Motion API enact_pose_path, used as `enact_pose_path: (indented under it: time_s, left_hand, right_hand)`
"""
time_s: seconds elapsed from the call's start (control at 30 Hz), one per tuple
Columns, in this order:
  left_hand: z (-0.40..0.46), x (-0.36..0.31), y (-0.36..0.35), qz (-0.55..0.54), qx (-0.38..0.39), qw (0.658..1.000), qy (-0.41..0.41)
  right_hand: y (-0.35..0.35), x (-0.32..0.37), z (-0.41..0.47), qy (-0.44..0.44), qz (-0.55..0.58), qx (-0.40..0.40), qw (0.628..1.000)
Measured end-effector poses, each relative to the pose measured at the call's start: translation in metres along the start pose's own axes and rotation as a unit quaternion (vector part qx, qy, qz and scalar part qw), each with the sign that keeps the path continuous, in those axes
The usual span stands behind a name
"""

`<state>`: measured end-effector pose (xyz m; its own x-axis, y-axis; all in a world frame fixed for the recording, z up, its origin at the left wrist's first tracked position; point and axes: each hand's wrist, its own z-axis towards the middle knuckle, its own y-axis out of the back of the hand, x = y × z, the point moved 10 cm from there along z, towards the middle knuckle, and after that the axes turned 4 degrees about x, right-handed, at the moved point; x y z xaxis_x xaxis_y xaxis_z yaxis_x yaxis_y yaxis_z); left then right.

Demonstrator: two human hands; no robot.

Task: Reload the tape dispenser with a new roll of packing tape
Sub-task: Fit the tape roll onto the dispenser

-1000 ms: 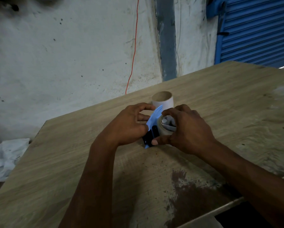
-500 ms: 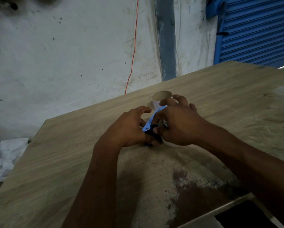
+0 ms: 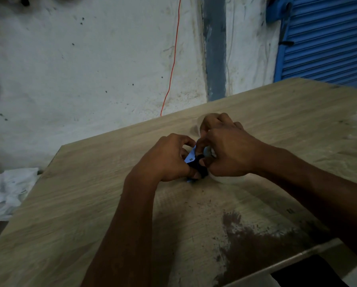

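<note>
Two hands meet at mid-bench. Left to right: crumpled white cloth (image 3: pixel 7 191) below the bench's edge; left hand (image 3: pixel 169 158) curled round the blue-and-black tape dispenser (image 3: pixel 194 162); right hand (image 3: pixel 229 152) gripping the clear tape roll (image 3: pixel 227 179) mounted on it — both rest on the wood-grain bench (image 3: pixel 90 204). No legible writing. Behind: stained white wall, red wire (image 3: pixel 173 59), blue shutter (image 3: pixel 326 38).

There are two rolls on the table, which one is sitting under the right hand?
The clear tape roll nearest the camera, its pale rim showing below the right hand. The other roll stands farther back, behind the fingers, mostly hidden.
</note>
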<state>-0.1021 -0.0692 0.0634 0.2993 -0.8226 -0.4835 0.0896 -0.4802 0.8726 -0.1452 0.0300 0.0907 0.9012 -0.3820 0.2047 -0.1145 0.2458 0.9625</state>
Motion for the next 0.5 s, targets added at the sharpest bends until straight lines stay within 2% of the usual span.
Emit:
enact_pose_path:
  time_s: [0.17,0.3,0.4,0.5]
  left_hand:
    - [0.003,0.007,0.004,0.005,-0.017,1.000,0.000]
    - [0.002,0.005,0.006,-0.010,-0.037,0.999,-0.025]
    - [0.002,0.010,0.006,-0.037,-0.027,0.999,-0.026]
    - [0.002,0.008,0.003,-0.054,-0.012,0.998,-0.031]
  right_hand:
    - [0.003,-0.003,0.000,-0.011,0.006,0.026,1.000]
    - [0.004,0.008,0.000,-0.008,-0.075,-0.006,0.997]
    - [0.004,0.018,-0.003,0.060,-0.100,-0.029,0.993]
    - [0.006,0.020,-0.006,0.131,-0.068,-0.027,0.989]
